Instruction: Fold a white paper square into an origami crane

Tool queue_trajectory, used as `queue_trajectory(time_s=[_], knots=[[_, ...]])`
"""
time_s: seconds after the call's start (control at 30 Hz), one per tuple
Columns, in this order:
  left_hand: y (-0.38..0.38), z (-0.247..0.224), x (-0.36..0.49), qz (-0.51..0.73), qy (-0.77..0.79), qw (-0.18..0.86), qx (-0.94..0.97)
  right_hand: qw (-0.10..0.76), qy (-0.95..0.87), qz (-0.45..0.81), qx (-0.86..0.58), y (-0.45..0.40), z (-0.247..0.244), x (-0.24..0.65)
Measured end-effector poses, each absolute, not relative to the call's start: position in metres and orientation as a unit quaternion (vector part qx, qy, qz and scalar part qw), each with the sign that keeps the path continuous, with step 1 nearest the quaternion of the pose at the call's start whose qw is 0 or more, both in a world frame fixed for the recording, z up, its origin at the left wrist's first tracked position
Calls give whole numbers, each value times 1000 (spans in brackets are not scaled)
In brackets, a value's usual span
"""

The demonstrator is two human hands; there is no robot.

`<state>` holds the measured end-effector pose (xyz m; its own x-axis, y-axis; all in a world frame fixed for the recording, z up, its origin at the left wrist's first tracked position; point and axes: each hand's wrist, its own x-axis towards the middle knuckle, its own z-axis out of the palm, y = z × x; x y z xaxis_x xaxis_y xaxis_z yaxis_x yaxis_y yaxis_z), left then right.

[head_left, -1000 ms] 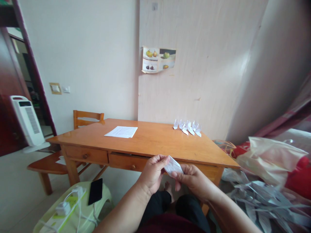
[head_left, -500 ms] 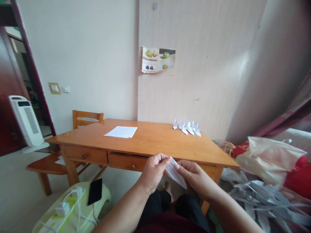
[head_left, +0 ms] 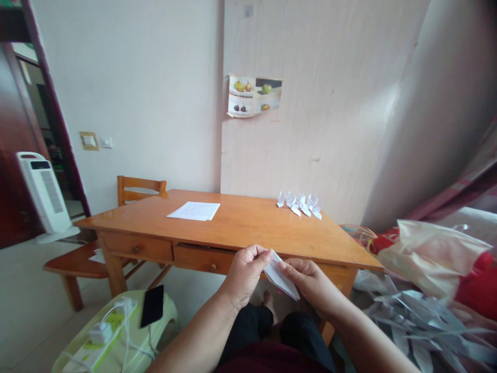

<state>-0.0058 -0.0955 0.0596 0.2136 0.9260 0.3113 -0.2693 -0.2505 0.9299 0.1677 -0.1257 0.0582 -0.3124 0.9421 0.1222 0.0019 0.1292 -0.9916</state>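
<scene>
Both hands meet over my lap at the front edge of the wooden table (head_left: pixel 248 228). Between them is a folded white paper (head_left: pixel 282 281), narrow and slanting down to the right. My left hand (head_left: pixel 248 269) pinches its upper left end between thumb and fingers. The thumb of my right hand (head_left: pixel 305 280) presses on the paper's upper right side, with the fingers curled behind it. Several folded white paper pieces (head_left: pixel 301 204) stand grouped at the table's back right. A stack of printed sheets (head_left: pixel 194 211) lies on the left half of the table.
At the lower left, a pale green stool (head_left: pixel 169 311) holds a black phone (head_left: pixel 152 305) and a power strip with white chargers. A wooden bench (head_left: pixel 73 259) is beside the table's left end. Bags and a heap of grey strips (head_left: pixel 423 321) fill the right side.
The hands have hardly moved and keep hold of the folded paper. Its lower part looks slightly wider and turned a little. The view has shifted very slightly.
</scene>
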Motion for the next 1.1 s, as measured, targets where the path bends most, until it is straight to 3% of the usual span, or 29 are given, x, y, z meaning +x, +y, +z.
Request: queue_trajectory(time_s=[0.33, 0.63, 0.83, 1.1], knots=[[-90, 67, -14, 578, 298, 526, 548, 385, -608, 585, -373, -132, 57, 166], [-77, 51, -14, 616, 283, 576, 457, 427, -596, 575, -365, -125, 48, 164], [-65, 41, -17, 682, 298, 546, 385, 545, -503, 566, -359, -124, 36, 160], [-73, 33, 1, 693, 289, 560, 349, 507, -601, 476, -393, -116, 29, 123]])
